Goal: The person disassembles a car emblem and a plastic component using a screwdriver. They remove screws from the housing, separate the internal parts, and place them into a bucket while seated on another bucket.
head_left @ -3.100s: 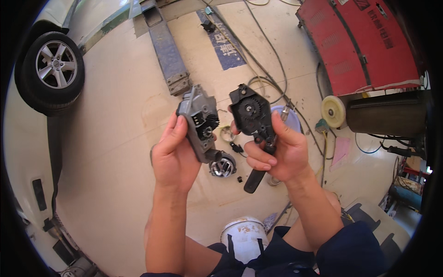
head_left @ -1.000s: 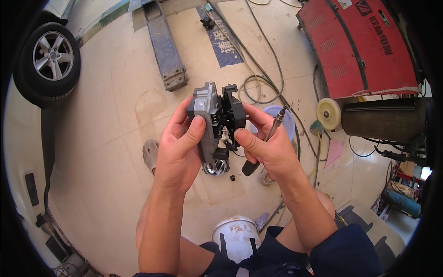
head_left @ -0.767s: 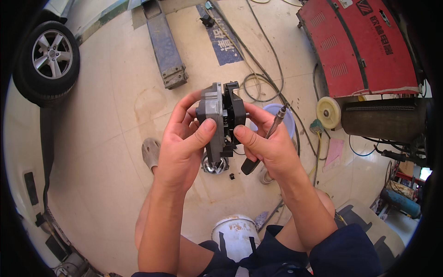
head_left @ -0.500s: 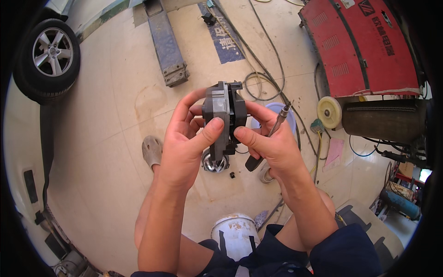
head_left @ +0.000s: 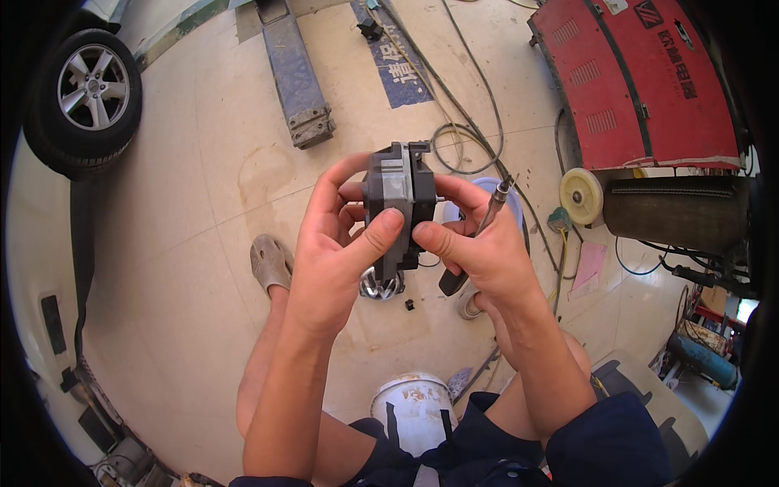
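Between my hands, in front of my chest, is a boxy two-part housing. Its grey half [head_left: 391, 185] with a dark back sits in my left hand [head_left: 329, 252], thumb on the near side and fingers curled behind. Against it lies the black half [head_left: 423, 195], gripped by the thumb and fingers of my right hand [head_left: 487, 256]. The two halves meet along an upright seam. A screwdriver [head_left: 497, 201] with a dark handle is also tucked in my right hand, its metal tip pointing up and away. Most fingertips are hidden behind the housing.
Below the housing on the floor are a shiny round part [head_left: 378, 286] and a small black piece [head_left: 410, 305]. A pale blue basin [head_left: 513, 204] stands beyond my right hand, a white bucket [head_left: 412, 410] between my legs. Cables [head_left: 462, 146], a blue lift arm [head_left: 294, 77] and a red cabinet [head_left: 641, 89] lie farther off.
The gap between the grey and black halves has closed, the two now pressed together. Both hands have shifted slightly right, and the screwdriver has moved along with my right hand.
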A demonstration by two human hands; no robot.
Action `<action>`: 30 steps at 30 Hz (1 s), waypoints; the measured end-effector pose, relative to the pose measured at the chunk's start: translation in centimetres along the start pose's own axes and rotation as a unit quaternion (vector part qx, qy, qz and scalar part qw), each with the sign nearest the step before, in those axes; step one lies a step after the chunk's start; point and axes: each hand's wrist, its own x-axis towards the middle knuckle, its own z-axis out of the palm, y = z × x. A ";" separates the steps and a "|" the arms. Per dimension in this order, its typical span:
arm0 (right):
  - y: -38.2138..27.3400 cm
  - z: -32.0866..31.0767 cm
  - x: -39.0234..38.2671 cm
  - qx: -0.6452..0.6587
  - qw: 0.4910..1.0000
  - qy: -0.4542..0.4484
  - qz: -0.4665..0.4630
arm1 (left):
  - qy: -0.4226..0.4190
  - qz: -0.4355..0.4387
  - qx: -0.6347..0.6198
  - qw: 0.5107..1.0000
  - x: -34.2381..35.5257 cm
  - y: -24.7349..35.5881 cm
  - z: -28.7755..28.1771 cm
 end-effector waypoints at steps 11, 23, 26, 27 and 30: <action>0.2 0.3 0.1 -0.065 0.996 0.055 -0.021 | -0.014 0.000 0.002 1.000 -0.3 -0.9 0.6; 0.2 -0.3 0.2 -0.096 0.993 0.057 -0.047 | -0.026 -0.063 0.010 0.998 -0.1 -0.5 0.9; -0.4 -0.8 0.4 -0.055 0.996 0.074 0.012 | -0.044 -0.068 0.017 0.997 0.1 -0.1 1.0; -0.4 -0.8 0.4 -0.028 0.996 0.085 0.019 | -0.047 -0.063 0.025 0.997 -0.2 -0.1 1.2; -0.5 -0.9 0.5 0.050 0.998 0.033 0.019 | -0.091 -0.041 0.063 0.993 -0.6 -0.3 1.7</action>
